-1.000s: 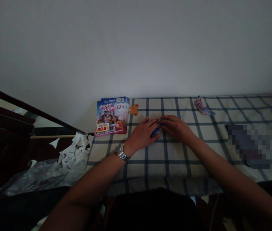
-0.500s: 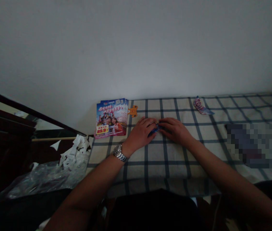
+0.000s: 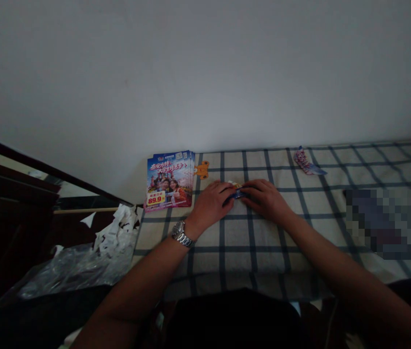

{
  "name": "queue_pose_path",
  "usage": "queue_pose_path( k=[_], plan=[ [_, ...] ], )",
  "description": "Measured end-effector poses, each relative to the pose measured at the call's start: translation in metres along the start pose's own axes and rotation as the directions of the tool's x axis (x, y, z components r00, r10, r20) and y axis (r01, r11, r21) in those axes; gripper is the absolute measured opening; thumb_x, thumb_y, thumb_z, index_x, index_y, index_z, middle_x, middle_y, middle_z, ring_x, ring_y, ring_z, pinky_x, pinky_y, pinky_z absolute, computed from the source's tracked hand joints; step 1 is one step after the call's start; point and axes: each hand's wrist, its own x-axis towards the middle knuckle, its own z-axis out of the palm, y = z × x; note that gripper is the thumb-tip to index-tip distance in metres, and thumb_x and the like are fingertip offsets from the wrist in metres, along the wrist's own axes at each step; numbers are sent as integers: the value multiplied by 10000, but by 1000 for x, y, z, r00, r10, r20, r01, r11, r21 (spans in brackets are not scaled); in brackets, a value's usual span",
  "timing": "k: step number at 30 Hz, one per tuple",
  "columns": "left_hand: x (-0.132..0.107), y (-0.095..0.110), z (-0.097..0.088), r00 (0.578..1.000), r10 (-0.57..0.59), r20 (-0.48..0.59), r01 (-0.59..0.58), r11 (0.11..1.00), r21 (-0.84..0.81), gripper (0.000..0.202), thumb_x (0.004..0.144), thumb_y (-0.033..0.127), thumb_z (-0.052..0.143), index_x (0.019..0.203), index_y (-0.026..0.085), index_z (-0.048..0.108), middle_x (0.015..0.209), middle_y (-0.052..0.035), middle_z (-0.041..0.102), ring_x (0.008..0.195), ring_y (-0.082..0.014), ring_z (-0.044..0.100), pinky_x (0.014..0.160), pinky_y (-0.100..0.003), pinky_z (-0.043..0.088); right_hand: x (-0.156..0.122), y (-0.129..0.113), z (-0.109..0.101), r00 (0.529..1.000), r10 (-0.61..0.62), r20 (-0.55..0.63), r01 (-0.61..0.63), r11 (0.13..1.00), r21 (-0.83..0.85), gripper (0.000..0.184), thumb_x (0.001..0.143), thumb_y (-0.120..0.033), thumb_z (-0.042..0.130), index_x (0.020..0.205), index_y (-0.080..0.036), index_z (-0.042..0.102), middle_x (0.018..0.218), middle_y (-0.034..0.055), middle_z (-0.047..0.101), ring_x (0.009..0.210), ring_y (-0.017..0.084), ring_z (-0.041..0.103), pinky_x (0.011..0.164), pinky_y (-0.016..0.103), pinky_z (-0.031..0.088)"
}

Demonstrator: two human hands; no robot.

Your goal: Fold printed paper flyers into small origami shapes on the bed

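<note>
Both my hands rest on a checked cloth (image 3: 249, 237) and meet over a small folded piece of blue printed paper (image 3: 237, 192). My left hand (image 3: 211, 203), with a metal watch (image 3: 181, 233) on its wrist, presses the paper's left side with curled fingers. My right hand (image 3: 265, 198) pinches the right side of the paper against the cloth. Most of the paper is hidden under the fingers.
A stack of colourful flyers (image 3: 169, 180) lies at the cloth's far left, with a small orange paper shape (image 3: 201, 169) beside it. Another folded printed paper (image 3: 306, 161) lies at the back right. Crumpled plastic and white paper scraps (image 3: 92, 252) sit off the left edge.
Both hands shifted slightly away from me on the cloth and closed tighter over the small paper. A bit more of the paper shows between the fingertips.
</note>
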Motion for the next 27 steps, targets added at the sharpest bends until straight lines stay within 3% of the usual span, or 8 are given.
queue_pose_path(
  k=[7, 15, 27],
  plan=[
    [0, 2, 0, 1000, -1, 9, 1, 1000, 5, 287, 1019, 232, 589, 1294, 217, 669, 1361, -55, 670, 1267, -222, 618, 1229, -488, 432, 1, 2, 0, 1000, 11, -16, -11, 1000, 26, 196, 1017, -313, 628, 1170, -253, 735, 1169, 108, 717, 1095, 284, 658, 959, 484, 575],
    [2, 7, -1, 1000, 1, 16, -1, 1000, 27, 259, 1054, 318, 575, 1266, 221, 686, 1330, -49, 686, 1229, -232, 627, 1142, -474, 503, 0, 4, 3, 999, 34, -22, -34, 999, 17, 186, 1028, -312, 612, 1137, -235, 742, 1160, 107, 727, 1077, 277, 662, 950, 477, 571],
    [3, 11, -2, 998, 14, 65, -21, 994, 107, 248, 1052, 312, 576, 1236, 215, 710, 1316, -61, 702, 1162, -242, 657, 1012, -452, 555, 0, 1, 2, 996, 68, -50, -67, 997, 31, 153, 1028, -289, 609, 1062, -250, 753, 1102, 89, 739, 1028, 269, 666, 923, 462, 574]
  ],
)
